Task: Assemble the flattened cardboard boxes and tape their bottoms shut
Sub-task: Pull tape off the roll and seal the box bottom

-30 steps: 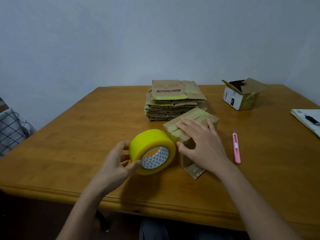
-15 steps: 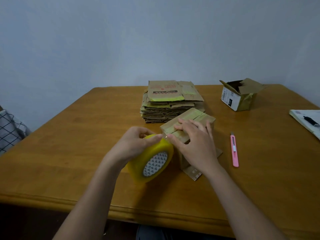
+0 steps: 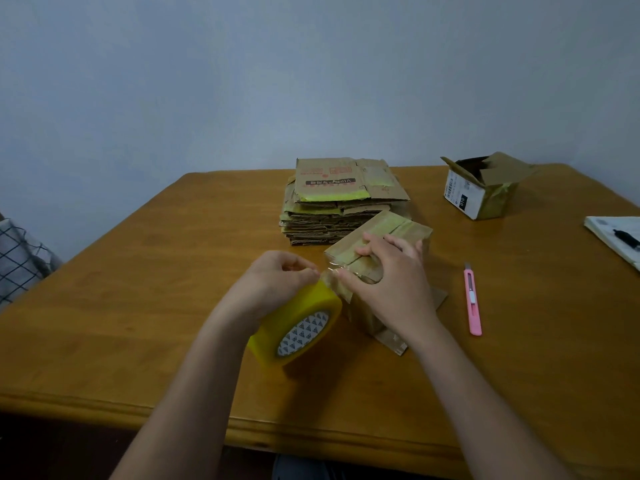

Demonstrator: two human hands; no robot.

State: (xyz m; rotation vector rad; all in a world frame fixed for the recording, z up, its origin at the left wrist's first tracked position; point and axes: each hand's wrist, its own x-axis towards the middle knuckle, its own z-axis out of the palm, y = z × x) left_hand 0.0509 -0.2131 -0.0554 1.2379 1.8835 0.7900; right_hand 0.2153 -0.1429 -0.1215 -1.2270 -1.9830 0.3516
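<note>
Left hand (image 3: 273,289): curled over the top of the yellow tape roll (image 3: 298,323), grasping it; the fingertips pinch at the clear strip of tape where it leaves the roll.
Right hand (image 3: 388,282): lies on the box (image 3: 391,230); the thumb presses the free end of the tape against the box's near upper edge, and the other fingers are bent on the closed flaps, holding them down.
Tape roll: tilted, its lower rim at or just above the desk (image 3: 138,306), its patterned core facing the near edge; it sits just beside the box, on the box's left.
Box: stands in the middle of the desk, bottom flaps folded shut on top with a seam down the middle; loose flaps spread on the desk beneath it.
Stack of flattened boxes (image 3: 339,202): just behind the box, toward the far edge, several with yellow tape along their edges.
Finished box (image 3: 485,188): near the far right corner, flaps open upward, a white label on its side.
Pink utility knife (image 3: 472,303): flat on the desk to the right of the box, apart from it, pointing toward the far edge.
Notebook (image 3: 613,233): at the right edge, with a dark pen (image 3: 627,238) lying on it.
Checked fabric (image 3: 20,258): beyond the left edge of the desk.
</note>
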